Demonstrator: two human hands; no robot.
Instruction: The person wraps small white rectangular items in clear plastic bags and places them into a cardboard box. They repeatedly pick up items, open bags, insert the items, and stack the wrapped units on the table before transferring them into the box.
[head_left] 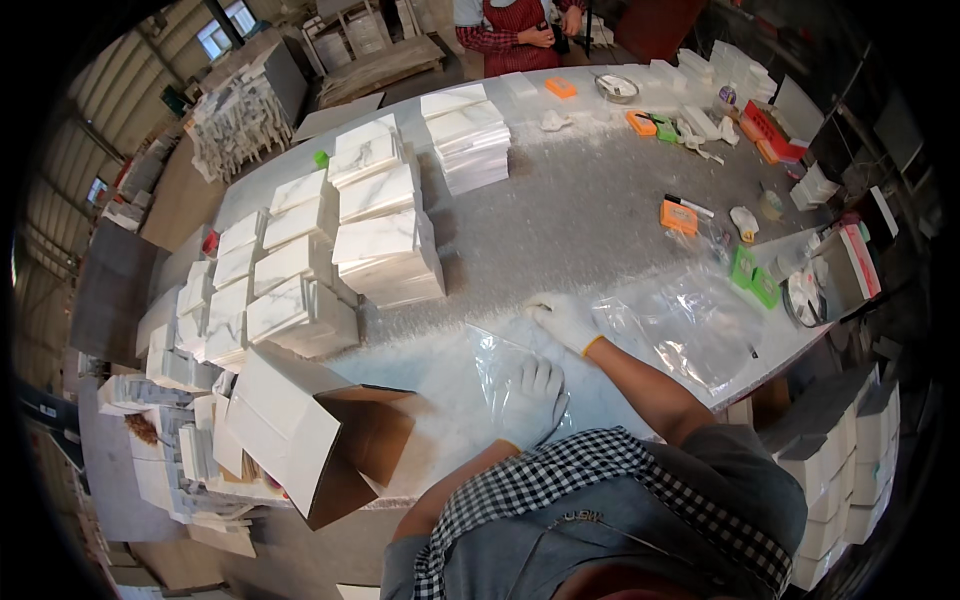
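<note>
A: Quick one. Which step?

B: Bag handling, by my read. Left hand (530, 400) lies flat on a clear bag (505, 375) near the tabletop's (570, 210) near edge, palm down, fingers spread, pressing rather than pinching. Both hands are in white gloves.

A: Right hand?

B: Right hand (565, 320) sits just past the bag's far corner, fingers lying loosely on the tabletop. Whether its grip has the bag's edge or only touches it, I cannot tell; the film is too clear to trace.

A: Anything in the bag?

B: Looks empty and flat. A second sheet of clear plastic (690, 330) lies to the right, toward the right edge, apart from both hands.

A: And the tiles?

B: Stacks of white marble tiles (385, 255) fill the left half of the tabletop, well apart from the hands. An open carton (320, 435) hangs over the near left corner, mouth toward the person.

A: So how far along?

B: Early in a packing cycle, I'd judge: bag laid out, nothing in it. The next move would call for finding the bag's mouth and parting the two layers, which is tricky in gloves on slippery film, with one hand pinning it down.

A: Others in view?

B: One person (515, 30) at the far edge, hands at their own chest, not involved.
</note>
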